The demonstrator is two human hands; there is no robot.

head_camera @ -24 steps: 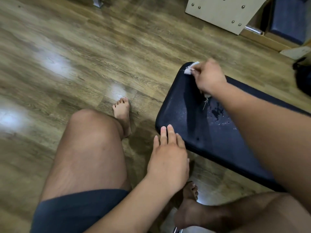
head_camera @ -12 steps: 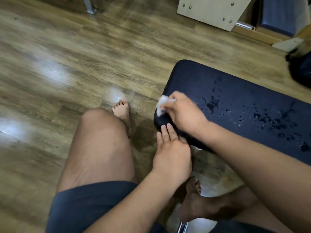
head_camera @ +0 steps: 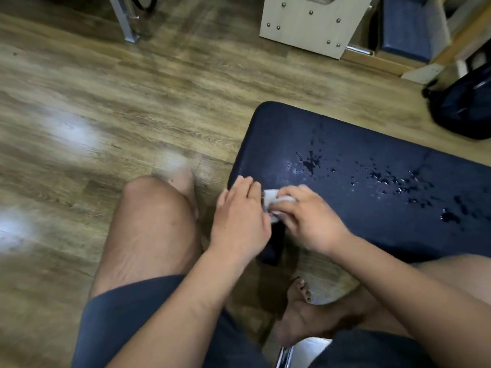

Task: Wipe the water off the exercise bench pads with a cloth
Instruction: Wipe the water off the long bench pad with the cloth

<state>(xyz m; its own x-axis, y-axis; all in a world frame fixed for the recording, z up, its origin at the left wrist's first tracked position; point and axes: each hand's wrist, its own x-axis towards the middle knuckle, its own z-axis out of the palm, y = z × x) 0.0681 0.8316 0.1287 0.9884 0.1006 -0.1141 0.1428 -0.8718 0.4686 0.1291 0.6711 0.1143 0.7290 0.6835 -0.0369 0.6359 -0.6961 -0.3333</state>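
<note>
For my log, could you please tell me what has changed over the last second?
The right hand drew the cloth from the far corner of the bench pad back to its near edge. The left hand shifted over to meet the cloth. The water droplets remain unwiped.

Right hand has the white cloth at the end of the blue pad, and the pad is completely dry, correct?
Not dry: the head view shows water droplets scattered across the pad, right of the cloth. The rest holds: the right hand grips the cloth at the pad's end.
</note>
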